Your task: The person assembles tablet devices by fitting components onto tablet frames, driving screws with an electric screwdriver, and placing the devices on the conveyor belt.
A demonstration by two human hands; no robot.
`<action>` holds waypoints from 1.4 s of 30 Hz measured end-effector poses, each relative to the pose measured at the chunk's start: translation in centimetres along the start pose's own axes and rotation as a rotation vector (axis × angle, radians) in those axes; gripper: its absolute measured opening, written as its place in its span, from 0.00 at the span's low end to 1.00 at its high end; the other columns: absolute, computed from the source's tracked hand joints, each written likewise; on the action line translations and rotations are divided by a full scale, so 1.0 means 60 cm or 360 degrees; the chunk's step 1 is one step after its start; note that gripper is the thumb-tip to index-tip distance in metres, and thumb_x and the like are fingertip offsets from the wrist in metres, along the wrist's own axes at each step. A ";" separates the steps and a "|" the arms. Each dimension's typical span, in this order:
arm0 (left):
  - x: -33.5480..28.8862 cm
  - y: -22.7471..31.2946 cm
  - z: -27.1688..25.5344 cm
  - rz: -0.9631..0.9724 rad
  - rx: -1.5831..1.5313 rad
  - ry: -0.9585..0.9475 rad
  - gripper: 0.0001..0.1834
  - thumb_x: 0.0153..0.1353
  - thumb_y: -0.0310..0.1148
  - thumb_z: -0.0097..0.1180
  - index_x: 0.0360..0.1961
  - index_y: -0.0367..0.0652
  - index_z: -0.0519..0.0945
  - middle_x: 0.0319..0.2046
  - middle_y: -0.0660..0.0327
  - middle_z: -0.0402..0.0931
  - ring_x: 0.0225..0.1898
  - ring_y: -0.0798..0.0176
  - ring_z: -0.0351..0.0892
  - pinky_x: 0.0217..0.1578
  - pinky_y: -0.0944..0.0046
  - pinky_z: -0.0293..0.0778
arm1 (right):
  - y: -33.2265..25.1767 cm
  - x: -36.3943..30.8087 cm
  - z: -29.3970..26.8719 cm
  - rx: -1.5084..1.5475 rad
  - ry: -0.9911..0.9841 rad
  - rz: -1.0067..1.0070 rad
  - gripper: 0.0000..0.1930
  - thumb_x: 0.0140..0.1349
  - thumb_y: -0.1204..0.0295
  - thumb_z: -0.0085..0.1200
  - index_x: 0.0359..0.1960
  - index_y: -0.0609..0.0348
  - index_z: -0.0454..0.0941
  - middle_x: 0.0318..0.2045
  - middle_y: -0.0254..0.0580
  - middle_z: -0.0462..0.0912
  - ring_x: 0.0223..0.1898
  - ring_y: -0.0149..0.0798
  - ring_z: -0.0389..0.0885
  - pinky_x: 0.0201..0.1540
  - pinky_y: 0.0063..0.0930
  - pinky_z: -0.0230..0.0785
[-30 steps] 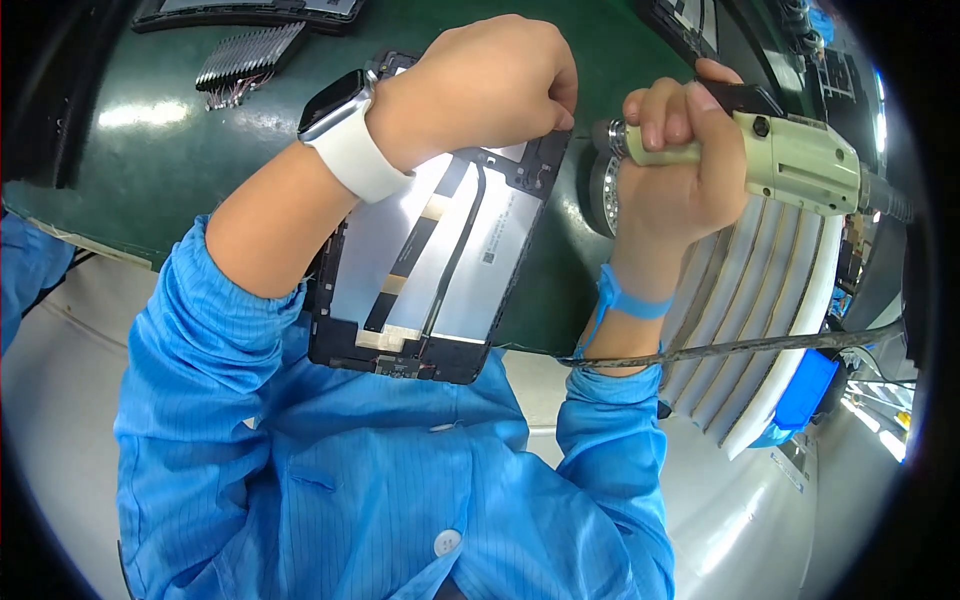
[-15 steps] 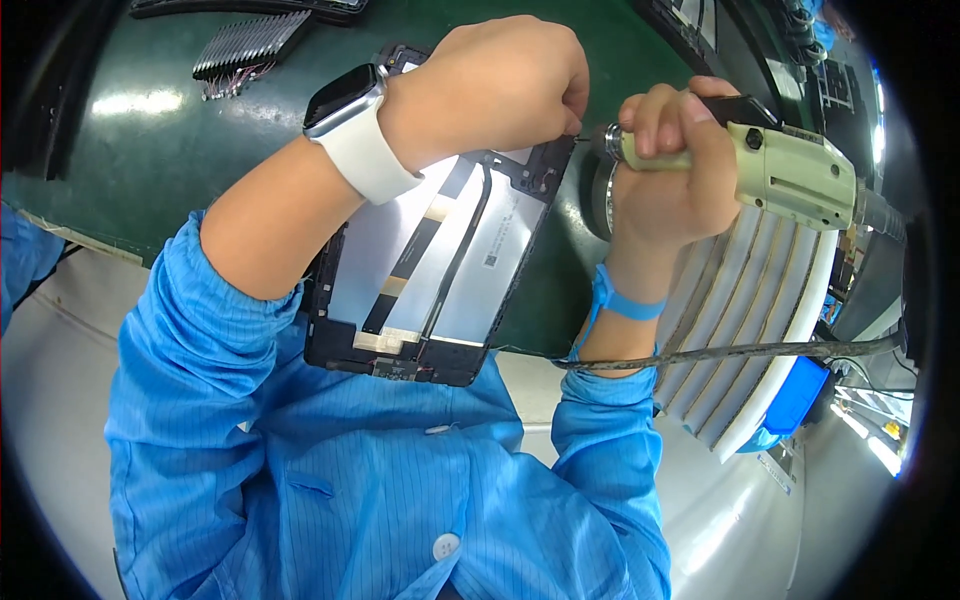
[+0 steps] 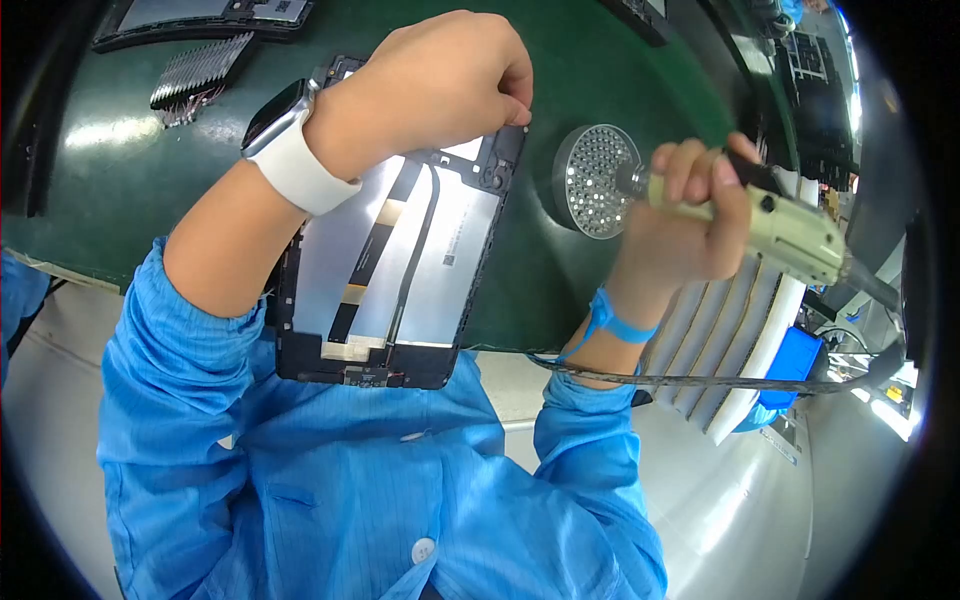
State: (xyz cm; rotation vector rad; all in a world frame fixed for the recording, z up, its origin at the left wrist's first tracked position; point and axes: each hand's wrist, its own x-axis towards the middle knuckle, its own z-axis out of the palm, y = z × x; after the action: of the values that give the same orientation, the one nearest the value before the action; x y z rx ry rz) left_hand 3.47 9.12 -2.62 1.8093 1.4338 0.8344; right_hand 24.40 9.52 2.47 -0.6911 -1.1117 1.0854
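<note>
An opened tablet (image 3: 430, 270) with silver battery plates and a black frame lies at the table's front edge. Across its far part reaches my left hand (image 3: 450, 80), fingers curled and pinched at the far right corner; what is between the fingertips is hidden. My right hand (image 3: 700, 200) grips a pale green electric screwdriver (image 3: 795, 240), slightly blurred, its nose pointing left. That nose is at the right rim of a round clear dish (image 3: 592, 180) with a grid of holes and small shiny bits, likely screws.
On the green table (image 3: 100, 190), a row of thin black strips with fine wires (image 3: 205, 72) lies at the far left, near another device frame (image 3: 210, 25). White layered trays (image 3: 720, 330) and a blue bin (image 3: 793, 365) are at the right. A dark cable (image 3: 700, 381) crosses my right forearm.
My right hand has drawn the screwdriver away from the tablet's corner, rightward and nearer to me, uncovering the dish. My left hand stays at that corner; the whole view has shifted slightly.
</note>
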 end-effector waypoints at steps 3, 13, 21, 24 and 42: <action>0.001 0.000 0.001 0.0058 -0.0007 -0.0021 0.05 0.52 0.27 0.67 0.29 0.37 0.85 0.25 0.55 0.82 0.27 0.59 0.81 0.31 0.63 0.76 | 0.007 -0.018 -0.017 -0.0144 0.0064 -0.0008 0.16 0.57 0.77 0.48 0.46 0.75 0.71 0.16 0.35 0.65 0.17 0.31 0.66 0.28 0.32 0.68; 0.000 0.013 -0.008 0.0143 -0.0174 -0.0046 0.04 0.52 0.26 0.66 0.29 0.36 0.84 0.23 0.56 0.80 0.26 0.62 0.79 0.31 0.64 0.74 | 0.030 -0.024 -0.012 -0.0145 0.0073 0.0059 0.12 0.55 0.79 0.49 0.41 0.74 0.71 0.15 0.37 0.66 0.16 0.32 0.65 0.25 0.31 0.67; 0.001 0.011 -0.006 0.0179 -0.0169 -0.0031 0.04 0.53 0.26 0.66 0.29 0.36 0.84 0.24 0.55 0.80 0.26 0.61 0.79 0.31 0.64 0.74 | 0.027 -0.024 -0.008 -0.0174 0.0076 0.0099 0.11 0.55 0.79 0.49 0.39 0.72 0.71 0.15 0.37 0.66 0.15 0.32 0.64 0.25 0.31 0.66; -0.001 0.010 -0.003 0.0183 -0.0159 -0.0029 0.05 0.53 0.26 0.66 0.29 0.36 0.84 0.24 0.55 0.80 0.27 0.61 0.80 0.31 0.64 0.75 | 0.027 -0.026 -0.006 -0.0206 0.0115 0.0086 0.11 0.55 0.79 0.49 0.39 0.72 0.72 0.15 0.37 0.66 0.16 0.31 0.64 0.25 0.31 0.66; -0.003 0.022 -0.013 -0.0065 -0.0074 -0.0114 0.06 0.53 0.31 0.66 0.30 0.40 0.86 0.25 0.57 0.83 0.27 0.61 0.81 0.32 0.63 0.76 | 0.005 -0.023 0.069 0.0112 -0.0187 0.0097 0.18 0.55 0.76 0.50 0.45 0.76 0.71 0.15 0.36 0.65 0.17 0.32 0.67 0.28 0.32 0.67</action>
State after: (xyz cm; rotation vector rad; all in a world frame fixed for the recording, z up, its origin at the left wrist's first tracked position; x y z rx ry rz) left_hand 3.55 8.78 -1.10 1.7521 1.3903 0.7681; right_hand 20.31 8.05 3.11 -0.6151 -1.1527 1.2245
